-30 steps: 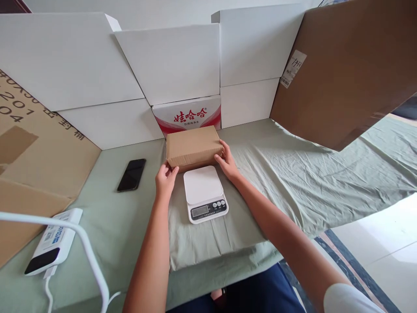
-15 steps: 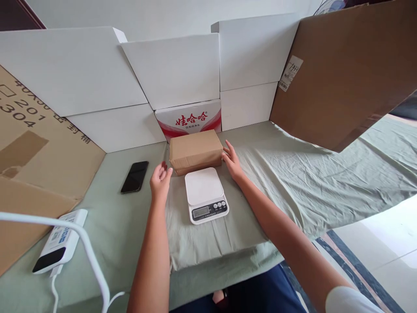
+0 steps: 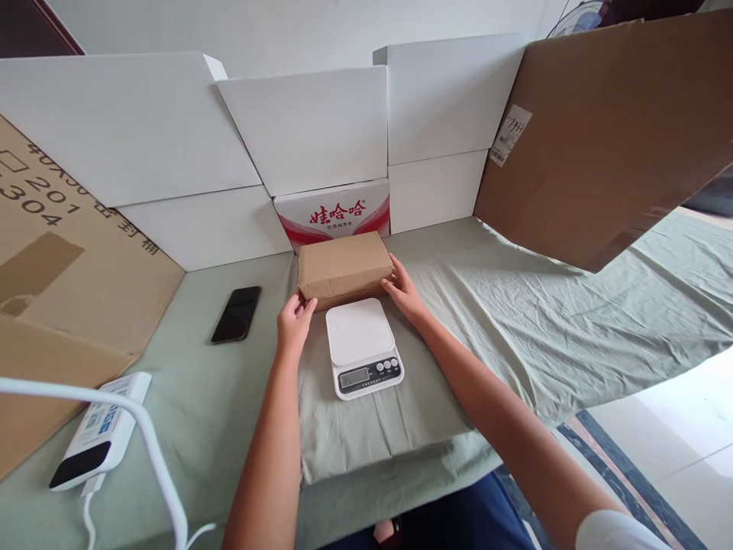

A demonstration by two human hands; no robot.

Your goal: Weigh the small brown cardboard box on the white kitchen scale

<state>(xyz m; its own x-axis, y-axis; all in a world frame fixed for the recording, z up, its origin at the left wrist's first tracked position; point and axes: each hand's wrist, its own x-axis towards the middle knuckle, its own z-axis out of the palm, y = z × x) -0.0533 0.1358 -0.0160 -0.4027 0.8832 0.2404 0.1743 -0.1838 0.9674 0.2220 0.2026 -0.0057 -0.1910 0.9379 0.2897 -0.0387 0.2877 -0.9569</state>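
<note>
A small brown cardboard box (image 3: 344, 263) lies on the green cloth, just behind a white kitchen scale (image 3: 360, 336). My left hand (image 3: 295, 317) grips the box's near left corner, thumb on the front face. At the opposite end, my right hand (image 3: 404, 289) has its thumb on the front and its fingers round the right side. The box is held between both hands and appears to rest on the cloth. Nothing lies on the scale's plate, and its display looks blank.
A black phone (image 3: 236, 315) lies left of my left hand. Farther left are a white power bank (image 3: 100, 431) and a white cable (image 3: 146, 420). White boxes (image 3: 321, 130) and a red-and-white carton (image 3: 337, 210) stand behind, with large brown cartons (image 3: 595, 137) at both sides.
Both hands have moved inward from beside the cardboard box and closed on its two ends. The box and scale stay where they were on the cloth.
</note>
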